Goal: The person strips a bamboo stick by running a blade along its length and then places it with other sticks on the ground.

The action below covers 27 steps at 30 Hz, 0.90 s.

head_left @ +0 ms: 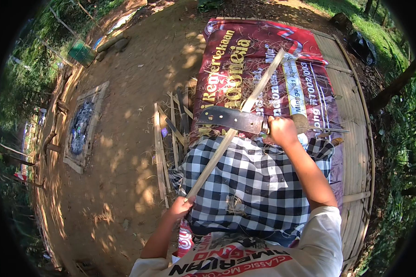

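My left hand (180,207) is closed round the near end of a long, pale bamboo strip (212,162), which slants up and away to the right. Its far end lies over a dark red printed banner (272,37). In my right hand (282,130) is the handle of a machete (233,118) with a broad, dark blade. The blade points left and crosses over the strip about midway, seeming to touch it. A black-and-white checked cloth (254,173) covers my lap beneath the strip. Thin shavings are scattered over the banner and cloth.
Several split bamboo pieces (160,150) lie on the dirt at the left of the bamboo platform (356,161). A bamboo length (296,97) rests on the banner beyond my right hand. Further left are a framed ash pit (83,122) and a green container (82,53).
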Motion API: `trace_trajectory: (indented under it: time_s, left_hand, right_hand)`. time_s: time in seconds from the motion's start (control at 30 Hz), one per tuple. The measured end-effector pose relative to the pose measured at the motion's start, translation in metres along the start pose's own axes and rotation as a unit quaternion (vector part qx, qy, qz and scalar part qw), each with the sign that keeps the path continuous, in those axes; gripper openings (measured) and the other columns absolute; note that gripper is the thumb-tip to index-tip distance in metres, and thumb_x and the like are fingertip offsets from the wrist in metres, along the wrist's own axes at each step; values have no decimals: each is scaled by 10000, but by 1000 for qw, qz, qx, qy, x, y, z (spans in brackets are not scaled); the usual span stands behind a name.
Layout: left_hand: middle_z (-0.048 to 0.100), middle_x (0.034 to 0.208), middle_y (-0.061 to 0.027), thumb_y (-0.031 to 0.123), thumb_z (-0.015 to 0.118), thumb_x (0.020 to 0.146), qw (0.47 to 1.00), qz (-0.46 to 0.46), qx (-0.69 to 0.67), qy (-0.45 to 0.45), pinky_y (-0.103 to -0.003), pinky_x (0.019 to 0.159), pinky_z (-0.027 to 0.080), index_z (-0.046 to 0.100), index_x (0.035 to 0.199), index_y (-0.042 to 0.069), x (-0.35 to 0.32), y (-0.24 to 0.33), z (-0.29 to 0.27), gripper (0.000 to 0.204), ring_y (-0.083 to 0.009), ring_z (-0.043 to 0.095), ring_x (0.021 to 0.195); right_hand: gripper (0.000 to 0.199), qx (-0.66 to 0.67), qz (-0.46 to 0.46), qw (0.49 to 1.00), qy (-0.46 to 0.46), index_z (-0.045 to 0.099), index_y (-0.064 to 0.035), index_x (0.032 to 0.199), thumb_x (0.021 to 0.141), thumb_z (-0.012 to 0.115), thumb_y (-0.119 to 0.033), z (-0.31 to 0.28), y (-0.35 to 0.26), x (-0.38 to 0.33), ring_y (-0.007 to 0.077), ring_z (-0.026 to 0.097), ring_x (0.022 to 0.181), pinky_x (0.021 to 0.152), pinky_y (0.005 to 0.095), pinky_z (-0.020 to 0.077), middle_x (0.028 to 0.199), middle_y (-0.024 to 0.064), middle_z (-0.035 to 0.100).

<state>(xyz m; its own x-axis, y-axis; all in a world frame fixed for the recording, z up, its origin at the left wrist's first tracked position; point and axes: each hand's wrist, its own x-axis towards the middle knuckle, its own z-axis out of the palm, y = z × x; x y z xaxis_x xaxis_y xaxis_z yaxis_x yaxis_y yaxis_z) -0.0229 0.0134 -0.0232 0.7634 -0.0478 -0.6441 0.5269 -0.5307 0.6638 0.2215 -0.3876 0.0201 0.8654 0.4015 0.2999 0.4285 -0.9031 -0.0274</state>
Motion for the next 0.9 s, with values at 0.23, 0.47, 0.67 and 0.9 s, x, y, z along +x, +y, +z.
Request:
trace_trajectory:
  time_s: [0.23, 0.47, 0.67, 0.9]
  left_hand:
    - [436, 526, 51, 596, 558, 875, 997, 7, -74, 1, -252, 402, 311, 499, 644, 98, -4, -10, 4, 552, -66, 407, 424]
    - [456, 548, 46, 466, 549, 934, 987, 91, -123, 47, -256, 443, 307, 545, 660, 64, -12, 1, 15, 486, -55, 391, 478]
    - [451, 534, 43, 435, 552, 940, 989, 67, -68, 109, -276, 439, 311, 525, 620, 62, -10, -24, 22, 492, -69, 399, 476]
    - [445, 520, 44, 477, 541, 937, 996, 70, -42, 41, -277, 458, 324, 500, 579, 67, 2, -25, 8, 546, -67, 400, 495]
  right_hand:
    - [201, 95, 36, 993, -52, 552, -28, 825, 684, 629, -147, 0, -78, -17, 301, 663, 617, 548, 380, 530, 672, 158, 642]
    - [136, 148, -134, 975, -100, 548, -41, 778, 687, 595, -131, 0, -130, -30, 285, 643, 581, 541, 384, 527, 663, 120, 609]
    - [146, 25, -42, 999, 15, 586, -53, 797, 719, 605, -176, 5, -23, 2, 265, 649, 580, 525, 377, 518, 635, 109, 622]
    - [121, 10, 10, 1000, -10, 557, -47, 784, 694, 593, -119, -22, -20, -10, 257, 653, 560, 515, 363, 524, 642, 129, 632]
